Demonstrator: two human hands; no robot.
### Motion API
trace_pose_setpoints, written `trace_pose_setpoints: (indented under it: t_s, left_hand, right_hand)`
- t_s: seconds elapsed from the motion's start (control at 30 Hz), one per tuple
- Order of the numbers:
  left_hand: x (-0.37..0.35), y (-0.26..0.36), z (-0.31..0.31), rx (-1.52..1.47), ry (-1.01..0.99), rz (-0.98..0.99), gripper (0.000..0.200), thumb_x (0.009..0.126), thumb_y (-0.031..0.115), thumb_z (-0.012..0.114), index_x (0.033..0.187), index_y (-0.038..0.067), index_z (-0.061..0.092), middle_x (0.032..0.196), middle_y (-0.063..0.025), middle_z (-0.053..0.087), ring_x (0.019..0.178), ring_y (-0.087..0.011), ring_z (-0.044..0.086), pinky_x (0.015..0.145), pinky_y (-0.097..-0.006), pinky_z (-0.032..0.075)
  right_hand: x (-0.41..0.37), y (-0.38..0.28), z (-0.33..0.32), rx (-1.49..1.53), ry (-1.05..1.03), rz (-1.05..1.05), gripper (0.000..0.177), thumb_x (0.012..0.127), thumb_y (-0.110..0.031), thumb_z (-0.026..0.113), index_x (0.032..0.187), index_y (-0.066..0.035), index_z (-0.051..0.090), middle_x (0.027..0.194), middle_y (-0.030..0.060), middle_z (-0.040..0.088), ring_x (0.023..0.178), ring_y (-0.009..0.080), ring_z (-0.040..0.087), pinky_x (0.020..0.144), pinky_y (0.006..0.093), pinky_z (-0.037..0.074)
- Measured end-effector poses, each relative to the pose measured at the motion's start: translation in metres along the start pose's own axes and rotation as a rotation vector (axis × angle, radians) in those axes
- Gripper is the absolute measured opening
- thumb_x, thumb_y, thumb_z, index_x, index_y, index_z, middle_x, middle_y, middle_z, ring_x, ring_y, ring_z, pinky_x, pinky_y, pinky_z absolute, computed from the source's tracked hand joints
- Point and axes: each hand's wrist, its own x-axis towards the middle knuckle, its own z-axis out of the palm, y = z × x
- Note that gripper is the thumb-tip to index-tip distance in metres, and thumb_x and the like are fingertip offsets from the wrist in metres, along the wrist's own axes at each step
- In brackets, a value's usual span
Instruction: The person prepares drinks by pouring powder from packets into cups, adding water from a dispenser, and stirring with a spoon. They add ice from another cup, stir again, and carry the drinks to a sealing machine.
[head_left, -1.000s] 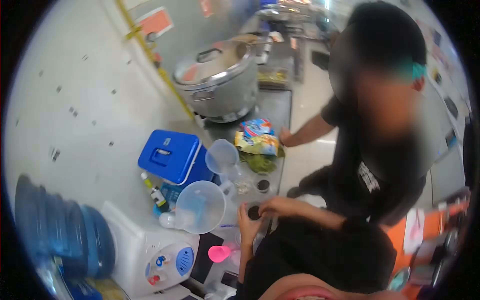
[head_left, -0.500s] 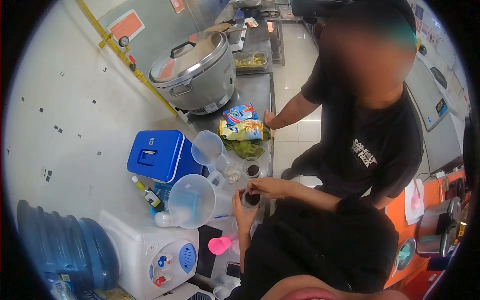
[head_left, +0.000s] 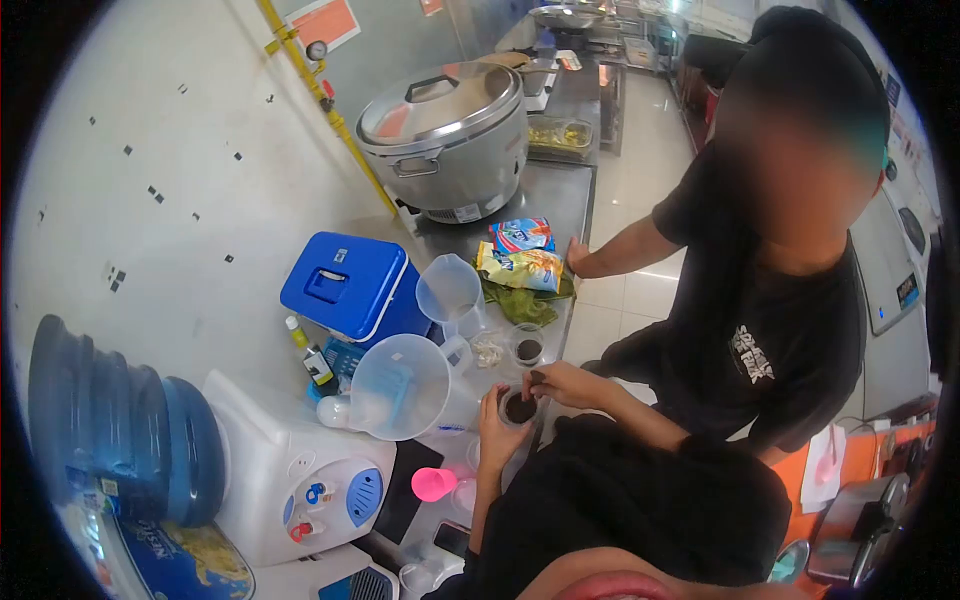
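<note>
My left hand (head_left: 497, 434) is wrapped round a clear plastic cup (head_left: 509, 417) with dark brown contents. Over its rim, my right hand (head_left: 562, 384) is closed in a pinch. A small dark bit shows at those fingertips, too small to name. A second clear cup (head_left: 528, 346), also with something dark inside, stands just beyond. Beside it lies a crumpled whitish clump (head_left: 487, 353). Left of my hands is a large clear measuring jug (head_left: 402, 388), with a smaller jug (head_left: 449, 290) behind it.
A blue cooler box (head_left: 345, 285), a big rice cooker (head_left: 445, 145) and snack packets (head_left: 520, 268) line the steel counter (head_left: 565, 195). Nearer are a water dispenser (head_left: 285, 470), a pink cup (head_left: 433, 484) and a phone (head_left: 452, 537). A person in black (head_left: 770, 300) leans a hand on the counter edge.
The view has swung, shifting the counter's far end rightward. My right hand has drawn slightly up and away from the cup, exposing more of its dark contents. My left hand still holds the cup.
</note>
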Motion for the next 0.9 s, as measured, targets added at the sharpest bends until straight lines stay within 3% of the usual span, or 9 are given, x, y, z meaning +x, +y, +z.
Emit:
trace_pose_setpoints:
  t_s: [0.13,0.2,0.33,0.4,0.5,0.63,0.7,0.8,0.9]
  left_hand:
    - [-0.001,0.01,-0.005,-0.009,-0.006,0.013,0.085,0.062,0.007,0.085,0.136,-0.001,0.044,0.126,-0.0193,0.056,0.12,-0.035,0.056,0.102,-0.0429,0.045]
    - [0.002,0.014,-0.009,0.017,-0.029,0.005,0.084,0.062,0.007,0.084,0.136,-0.001,0.044,0.126,-0.0195,0.056,0.121,-0.035,0.056,0.102,-0.043,0.045]
    - [-0.001,0.008,-0.006,0.002,-0.022,0.003,0.089,0.06,0.003,0.084,0.138,-0.003,0.042,0.127,-0.0189,0.054,0.121,-0.0332,0.057,0.106,-0.0414,0.045]
    - [-0.007,0.006,-0.011,0.009,-0.012,0.002,0.089,0.06,0.003,0.084,0.139,-0.003,0.042,0.127,-0.0189,0.053,0.121,-0.0334,0.056,0.106,-0.0414,0.045]
    - [-0.003,0.01,-0.012,0.007,-0.031,0.012,0.088,0.062,0.004,0.085,0.139,-0.003,0.042,0.127,-0.019,0.053,0.122,-0.0332,0.056,0.106,-0.0414,0.045]
    - [-0.004,0.005,-0.009,-0.044,-0.035,0.008,0.086,0.064,0.004,0.085,0.138,-0.003,0.042,0.127,-0.0186,0.053,0.123,-0.0329,0.055,0.107,-0.0414,0.044]
    - [-0.005,0.005,-0.007,-0.099,-0.028,-0.002,0.086,0.064,0.003,0.085,0.138,-0.003,0.042,0.127,-0.0181,0.053,0.123,-0.0324,0.055,0.108,-0.0413,0.044]
    - [-0.007,0.007,-0.013,0.08,-0.016,-0.016,0.086,0.06,0.006,0.085,0.136,-0.001,0.046,0.124,-0.0191,0.058,0.118,-0.0357,0.057,0.102,-0.0419,0.046]
    - [-0.006,0.009,-0.011,-0.101,0.022,0.014,0.085,0.06,0.006,0.085,0.135,-0.001,0.046,0.123,-0.019,0.058,0.117,-0.0356,0.057,0.101,-0.0423,0.046]
  right_hand:
    - [0.001,-0.013,-0.002,-0.1,0.031,-0.093,0.011,0.093,-0.003,0.055,0.1,-0.001,0.064,0.099,0.0126,0.068,0.097,0.0283,0.065,0.087,0.039,0.049]
    - [-0.001,-0.014,0.002,0.04,-0.05,-0.162,0.012,0.093,-0.002,0.055,0.102,0.0,0.064,0.099,0.0125,0.067,0.097,0.0287,0.065,0.087,0.0392,0.049]
    - [-0.002,-0.007,-0.001,0.156,-0.068,-0.043,0.013,0.093,-0.002,0.056,0.103,-0.001,0.065,0.099,0.0121,0.067,0.099,0.0272,0.064,0.088,0.0389,0.049]
    - [0.001,-0.004,0.002,-0.005,0.021,-0.136,0.013,0.094,-0.003,0.056,0.103,-0.001,0.065,0.096,0.0114,0.068,0.098,0.0259,0.064,0.088,0.0389,0.049]
    - [0.0,-0.007,0.007,0.194,-0.02,-0.121,0.011,0.095,-0.003,0.055,0.101,-0.002,0.064,0.093,0.0109,0.067,0.096,0.0255,0.064,0.088,0.0389,0.048]
    - [0.0,-0.004,0.0,0.203,0.025,-0.055,0.009,0.094,-0.008,0.057,0.1,-0.002,0.061,0.091,0.0133,0.065,0.088,0.029,0.062,0.081,0.04,0.048]
    - [-0.001,-0.007,0.0,0.104,0.115,-0.135,0.009,0.095,-0.009,0.056,0.099,-0.002,0.06,0.091,0.0135,0.065,0.086,0.0289,0.062,0.081,0.0409,0.048]
    - [-0.004,-0.005,0.007,0.193,0.046,-0.012,0.009,0.095,-0.009,0.056,0.1,-0.002,0.059,0.091,0.014,0.066,0.085,0.0293,0.063,0.08,0.0412,0.048]
    - [-0.003,-0.008,0.0,0.101,0.027,-0.039,0.009,0.096,-0.01,0.056,0.099,-0.002,0.059,0.09,0.0141,0.066,0.087,0.029,0.064,0.08,0.0413,0.048]
